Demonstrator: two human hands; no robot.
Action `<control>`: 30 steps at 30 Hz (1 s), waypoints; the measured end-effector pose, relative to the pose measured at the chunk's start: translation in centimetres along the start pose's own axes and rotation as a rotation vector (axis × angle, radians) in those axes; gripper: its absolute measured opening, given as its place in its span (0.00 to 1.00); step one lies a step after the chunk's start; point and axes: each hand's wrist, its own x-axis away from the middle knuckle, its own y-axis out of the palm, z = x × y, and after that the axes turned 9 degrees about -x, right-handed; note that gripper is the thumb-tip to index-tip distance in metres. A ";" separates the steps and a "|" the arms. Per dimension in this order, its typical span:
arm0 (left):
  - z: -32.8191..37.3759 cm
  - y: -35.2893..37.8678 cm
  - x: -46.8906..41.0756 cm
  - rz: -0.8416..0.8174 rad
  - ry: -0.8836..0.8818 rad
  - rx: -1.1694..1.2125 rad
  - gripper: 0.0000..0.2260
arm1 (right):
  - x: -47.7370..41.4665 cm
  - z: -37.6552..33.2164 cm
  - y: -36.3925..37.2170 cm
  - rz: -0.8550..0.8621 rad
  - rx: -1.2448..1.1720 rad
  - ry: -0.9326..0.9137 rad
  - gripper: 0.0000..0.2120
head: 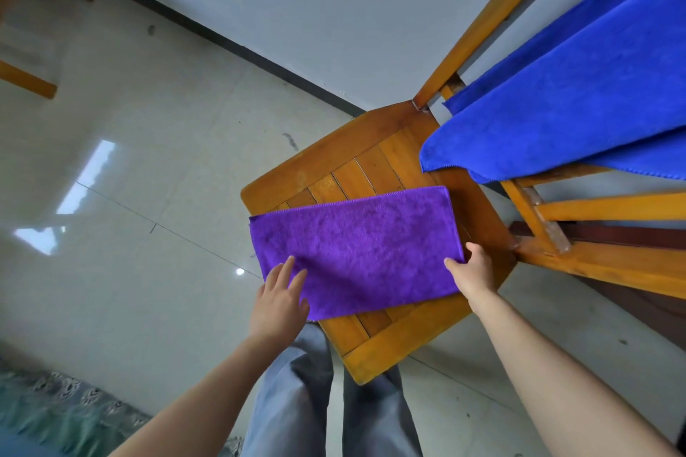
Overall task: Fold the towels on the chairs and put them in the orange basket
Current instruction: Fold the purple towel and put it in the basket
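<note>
Two hands on purple towel on chair seat: left hand flat, fingers spread; right hand pinching its corner.

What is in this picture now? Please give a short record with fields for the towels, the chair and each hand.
purple towel: flat rectangle on the seat of the chair, left end past the seat's edge
blue towel: draped over the chair back, hanging loose
left hand: fingers straight, resting on the purple towel's near left corner
right hand: pinches the purple towel's right edge
</note>
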 end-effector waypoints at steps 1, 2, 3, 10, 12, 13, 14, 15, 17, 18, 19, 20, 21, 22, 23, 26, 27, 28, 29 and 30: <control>0.3 0.1 0.1 -0.058 0.018 -0.039 0.23 | -0.1 0.2 -0.1 -0.001 0.016 -0.003 0.26; 0.5 0.2 0.1 -0.110 0.021 -0.064 0.23 | -0.1 0.4 -0.1 -0.005 0.035 -0.009 0.26; 0.5 0.3 0.0 -0.157 0.019 -0.082 0.23 | 0.0 0.6 -0.1 -0.010 0.050 -0.014 0.27; 0.7 -0.7 -0.7 -0.233 0.021 -0.088 0.23 | 0.2 1.7 -0.2 -0.044 -0.021 0.039 0.24; 0.8 -0.9 -0.8 -0.235 0.009 -0.082 0.23 | 0.2 1.9 -0.2 -0.063 -0.058 0.060 0.17; 0.9 -0.9 -0.8 -0.239 0.003 -0.082 0.24 | 0.3 2.0 -0.4 -0.067 -0.071 0.057 0.13; 0.9 -0.9 -0.8 -0.248 -0.003 -0.083 0.24 | 0.3 2.1 -0.6 -0.060 -0.082 0.042 0.10; 1.1 -0.9 -0.7 -0.256 -0.005 -0.088 0.24 | 0.4 2.2 -0.9 -0.038 -0.094 0.024 0.08; 1.5 -0.8 -0.3 -0.272 0.007 -0.110 0.26 | 0.8 2.6 -1.9 0.051 -0.125 -0.005 0.09; 1.7 -0.8 0.0 -0.282 0.018 -0.122 0.26 | 1.1 2.8 -2.5 0.110 -0.143 -0.005 0.09; 2.2 -0.8 0.2 -0.295 0.036 -0.132 0.27 | 1.3 3.2 -3.2 0.178 -0.171 0.009 0.11; 2.6 -0.7 0.4 -0.314 0.053 -0.139 0.27 | 1.6 3.6 -3.8 0.247 -0.202 0.030 0.11; 3.2 -0.6 0.7 -0.332 0.072 -0.147 0.28 | 1.8 4.2 -4.5 0.316 -0.237 0.062 0.12; 3.9 -0.6 0.8 -0.343 0.094 -0.158 0.28 | 2.1 4.9 -5.3 0.377 -0.267 0.097 0.12; 4.5 -0.4 1.0 -0.348 0.114 -0.173 0.28 | 2.3 5.6 -6.0 0.418 -0.282 0.126 0.12; 6.0 -0.1 0.9 -0.337 0.148 -0.198 0.28 | 2.9 7.4 -7.1 0.432 -0.267 0.141 0.11; 6.5 0.0 0.8 -0.336 0.151 -0.199 0.28 | 3.1 7.8 -7.3 0.428 -0.266 0.131 0.10; 6.9 0.0 0.7 -0.336 0.153 -0.199 0.28 | 3.2 8.1 -7.4 0.427 -0.270 0.119 0.10; 7.2 0.0 0.6 -0.337 0.153 -0.202 0.28 | 3.2 8.3 -7.4 0.430 -0.280 0.108 0.10; 7.4 -0.2 0.6 -0.337 0.153 -0.207 0.27 | 3.3 8.3 -7.4 0.431 -0.293 0.097 0.10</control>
